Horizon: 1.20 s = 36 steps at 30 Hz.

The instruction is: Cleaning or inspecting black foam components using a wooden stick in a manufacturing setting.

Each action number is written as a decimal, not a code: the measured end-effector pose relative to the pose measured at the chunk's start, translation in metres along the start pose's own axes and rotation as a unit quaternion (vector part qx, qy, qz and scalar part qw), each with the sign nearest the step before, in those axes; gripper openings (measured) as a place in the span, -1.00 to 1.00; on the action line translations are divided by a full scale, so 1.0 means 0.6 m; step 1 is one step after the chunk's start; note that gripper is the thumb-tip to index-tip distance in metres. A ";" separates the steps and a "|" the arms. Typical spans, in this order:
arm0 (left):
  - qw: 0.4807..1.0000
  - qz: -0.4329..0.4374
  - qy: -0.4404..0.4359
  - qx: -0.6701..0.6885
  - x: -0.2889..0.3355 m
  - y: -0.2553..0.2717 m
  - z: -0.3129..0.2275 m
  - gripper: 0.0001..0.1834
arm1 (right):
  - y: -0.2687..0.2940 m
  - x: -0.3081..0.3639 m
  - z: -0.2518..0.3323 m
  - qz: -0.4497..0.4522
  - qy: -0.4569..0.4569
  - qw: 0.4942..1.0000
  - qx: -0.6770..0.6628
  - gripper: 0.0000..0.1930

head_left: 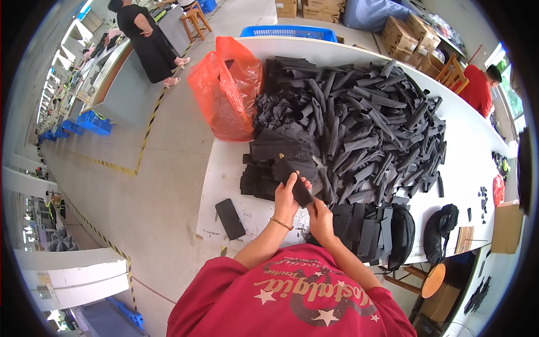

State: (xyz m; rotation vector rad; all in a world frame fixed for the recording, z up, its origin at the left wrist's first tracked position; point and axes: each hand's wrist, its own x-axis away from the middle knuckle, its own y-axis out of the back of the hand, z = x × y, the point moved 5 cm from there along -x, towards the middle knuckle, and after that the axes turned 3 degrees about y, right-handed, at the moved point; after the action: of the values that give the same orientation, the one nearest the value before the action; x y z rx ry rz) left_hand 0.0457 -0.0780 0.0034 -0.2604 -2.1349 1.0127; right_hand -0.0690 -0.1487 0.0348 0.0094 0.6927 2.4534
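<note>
Red shirt closest on my feed; left hand curled snug round a black strip, right hand pinching its near end, dark pile beyond.

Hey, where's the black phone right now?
In the head view, the black phone lies on the white table near its left edge, to the left of the left hand.

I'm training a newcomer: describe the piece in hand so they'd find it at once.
Find the white table with its heap of dark pieces. On the near side, the left hand and right hand meet at a narrow black strip. Unlike its loose neighbours, it is gripped by both hands.
</note>
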 end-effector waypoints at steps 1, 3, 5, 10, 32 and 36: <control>1.000 -0.001 -0.003 0.003 0.000 -0.005 -0.003 -0.75 | 0.003 0.006 0.005 0.003 0.019 1.000 0.000 -0.80; 1.000 -0.024 -0.008 0.001 -0.002 -0.010 -0.010 -0.77 | 0.008 0.013 0.010 0.025 -0.008 1.000 0.002 -0.80; 1.000 -0.023 -0.010 0.001 -0.004 -0.014 -0.010 -0.78 | 0.008 0.015 0.008 0.044 -0.036 0.998 0.005 -0.80; 1.000 -0.012 -0.001 -0.001 0.002 -0.030 0.007 -0.78 | 0.005 -0.003 0.015 0.017 -0.034 0.999 0.002 -0.87; 0.988 -0.061 -0.098 -0.106 -0.030 -0.007 -0.054 -0.76 | 0.041 0.098 -0.022 0.181 -0.111 0.977 -0.021 -0.81; 0.994 -0.049 -0.073 -0.064 -0.021 0.012 -0.046 -0.75 | 0.115 0.140 0.001 0.208 -0.096 0.973 -0.031 -0.83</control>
State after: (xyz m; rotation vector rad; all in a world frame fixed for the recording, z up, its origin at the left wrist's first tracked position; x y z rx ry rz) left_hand 0.0730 -0.0631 0.0029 -0.1451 -2.3248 0.8629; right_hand -0.1755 -0.1511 0.0564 0.4007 0.5735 2.8211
